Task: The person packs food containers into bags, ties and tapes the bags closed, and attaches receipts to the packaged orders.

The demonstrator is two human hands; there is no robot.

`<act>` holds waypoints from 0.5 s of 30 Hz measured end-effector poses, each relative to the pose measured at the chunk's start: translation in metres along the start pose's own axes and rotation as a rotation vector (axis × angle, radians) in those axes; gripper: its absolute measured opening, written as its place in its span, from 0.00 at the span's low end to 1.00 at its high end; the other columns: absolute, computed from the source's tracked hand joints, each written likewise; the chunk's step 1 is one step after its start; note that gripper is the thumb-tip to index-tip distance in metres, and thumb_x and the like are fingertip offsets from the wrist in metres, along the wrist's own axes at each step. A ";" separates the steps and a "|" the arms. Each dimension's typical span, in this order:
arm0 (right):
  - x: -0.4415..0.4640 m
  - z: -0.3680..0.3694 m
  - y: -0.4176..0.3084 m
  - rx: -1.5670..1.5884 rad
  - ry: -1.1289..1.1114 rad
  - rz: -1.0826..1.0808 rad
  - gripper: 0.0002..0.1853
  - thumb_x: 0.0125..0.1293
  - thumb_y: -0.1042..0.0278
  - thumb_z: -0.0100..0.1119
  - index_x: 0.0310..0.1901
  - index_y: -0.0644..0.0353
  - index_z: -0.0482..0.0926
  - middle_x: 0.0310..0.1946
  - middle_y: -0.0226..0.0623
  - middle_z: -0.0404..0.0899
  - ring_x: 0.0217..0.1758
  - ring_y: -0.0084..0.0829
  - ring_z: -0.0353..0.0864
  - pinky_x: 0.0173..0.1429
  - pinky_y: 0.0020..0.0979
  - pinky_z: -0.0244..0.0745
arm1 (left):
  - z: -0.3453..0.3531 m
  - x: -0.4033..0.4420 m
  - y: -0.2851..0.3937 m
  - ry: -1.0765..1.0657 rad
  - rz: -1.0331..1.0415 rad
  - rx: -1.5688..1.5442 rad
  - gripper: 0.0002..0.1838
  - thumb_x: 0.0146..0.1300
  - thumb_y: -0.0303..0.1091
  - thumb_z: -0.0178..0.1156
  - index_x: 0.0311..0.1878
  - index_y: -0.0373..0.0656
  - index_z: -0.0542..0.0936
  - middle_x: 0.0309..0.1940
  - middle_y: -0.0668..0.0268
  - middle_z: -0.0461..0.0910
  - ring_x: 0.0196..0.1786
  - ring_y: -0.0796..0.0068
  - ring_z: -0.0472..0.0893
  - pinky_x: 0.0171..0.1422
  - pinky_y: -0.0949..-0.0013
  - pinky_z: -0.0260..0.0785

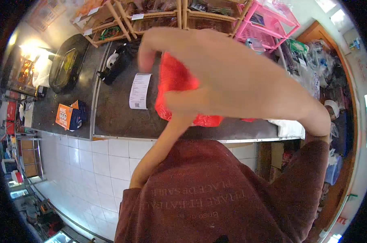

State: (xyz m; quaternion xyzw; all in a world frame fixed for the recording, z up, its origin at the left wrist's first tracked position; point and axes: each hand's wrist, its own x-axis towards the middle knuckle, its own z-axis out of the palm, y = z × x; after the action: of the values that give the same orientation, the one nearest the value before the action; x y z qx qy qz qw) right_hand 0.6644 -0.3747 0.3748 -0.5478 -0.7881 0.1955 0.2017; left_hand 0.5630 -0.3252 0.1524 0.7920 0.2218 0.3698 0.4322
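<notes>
Right hand: The hand (220,73) arches over the red bag, blurred, finger and thumb apart; whether it grips cannot be told.
Left hand: The forearm (159,143) rises toward the bag, crossing beneath the right hand; the fingers' state is hidden.
Red bag: The patterned bag (176,75) lies on the dark counter (116,113), partly covered.
Receipt: The printed slip (139,91) lies just beside the bag.
Handling: Both arms converge, apparently adjusting the bag; further handling would call for a light grip, clear of the paper.
</notes>
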 end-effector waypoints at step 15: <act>-0.020 0.074 0.136 0.239 -0.312 -0.414 0.25 0.45 0.80 0.54 0.50 0.62 0.68 0.53 0.46 0.66 0.56 0.48 0.64 0.57 0.38 0.64 | -0.008 0.001 -0.042 -0.290 -0.114 0.141 0.12 0.54 0.34 0.57 0.41 0.39 0.75 0.38 0.61 0.75 0.46 0.63 0.72 0.54 0.64 0.62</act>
State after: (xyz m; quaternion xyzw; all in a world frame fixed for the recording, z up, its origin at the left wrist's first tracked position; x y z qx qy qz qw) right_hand 0.7378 -0.3561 0.2389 -0.3110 -0.8760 0.3236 0.1768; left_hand 0.5559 -0.2984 0.1195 0.8515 0.2273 0.2102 0.4232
